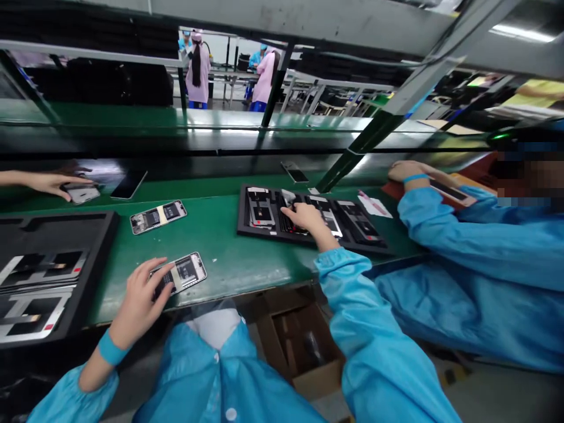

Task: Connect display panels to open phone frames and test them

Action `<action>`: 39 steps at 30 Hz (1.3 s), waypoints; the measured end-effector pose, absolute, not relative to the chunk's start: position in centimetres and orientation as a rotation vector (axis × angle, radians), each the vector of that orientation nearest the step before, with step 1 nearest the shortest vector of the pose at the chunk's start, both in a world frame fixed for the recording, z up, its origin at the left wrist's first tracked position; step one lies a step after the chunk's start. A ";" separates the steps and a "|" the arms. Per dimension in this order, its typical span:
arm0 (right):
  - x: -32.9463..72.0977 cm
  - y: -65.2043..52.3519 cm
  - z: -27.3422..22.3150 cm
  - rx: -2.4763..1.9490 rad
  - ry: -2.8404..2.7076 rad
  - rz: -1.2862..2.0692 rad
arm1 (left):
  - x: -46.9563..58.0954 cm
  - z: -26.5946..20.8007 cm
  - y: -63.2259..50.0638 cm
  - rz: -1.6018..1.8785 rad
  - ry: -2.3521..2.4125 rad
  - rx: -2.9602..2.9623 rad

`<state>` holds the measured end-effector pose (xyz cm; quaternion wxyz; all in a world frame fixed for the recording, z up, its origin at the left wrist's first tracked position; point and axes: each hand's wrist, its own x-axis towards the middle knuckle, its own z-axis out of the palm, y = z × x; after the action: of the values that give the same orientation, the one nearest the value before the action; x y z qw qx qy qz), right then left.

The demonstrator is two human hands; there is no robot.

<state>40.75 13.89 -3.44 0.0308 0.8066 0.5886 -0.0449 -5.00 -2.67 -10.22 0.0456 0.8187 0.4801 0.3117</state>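
My left hand (145, 289) rests over an opened phone (190, 270) near the bench's front edge, thumb and fingers gripping across its left part. A pale strip crosses the phone's exposed inside. Beyond it lies a second opened phone (158, 216) with a similar strip. My right hand (307, 216) reaches into a black slotted tray (282, 238) of phone screen parts. Its fingers are bent down into a middle slot, and what they pinch is hidden. A screen part (261, 210) stands in the slot to the left, and another screen part (359, 222) to the right.
A larger black tray (103, 235) with screen parts is at left. Another person's hand (57, 183) touches a phone (82, 192) at back left. A dark phone (128, 184) lies nearby. A co-worker's sleeve (436, 229) is close at right. A slanted post (352, 154) rises behind the tray.
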 end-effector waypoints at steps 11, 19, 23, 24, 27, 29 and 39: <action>36.6 7.4 0.2 2.644 2.506 0.657 | -4.6 -7.8 -3.9 1.284 1.390 1.613; 21.5 0.9 -2.3 0.928 3.651 -1.103 | 0.4 -6.8 -4.0 1.003 0.676 0.561; 20.5 3.0 -3.7 0.904 3.483 -1.543 | 0.0 -7.1 -4.5 1.062 0.696 0.581; 20.5 3.5 -3.8 0.879 3.471 -1.597 | 0.0 -7.3 -4.5 1.061 0.675 0.589; 20.3 4.2 -3.7 0.811 3.427 -1.692 | 0.7 -7.6 -4.0 1.034 0.644 0.585; 20.0 4.1 -3.4 0.823 3.377 -1.714 | 1.1 -7.6 -3.5 1.069 0.671 0.554; 23.3 8.5 -5.9 1.322 2.974 -1.544 | -4.9 -8.0 -1.4 1.211 1.096 0.745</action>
<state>23.29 8.54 -5.85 -0.2283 0.3572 0.8038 -0.4173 -4.86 -1.37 -8.02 0.6235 0.3246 0.4773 0.5273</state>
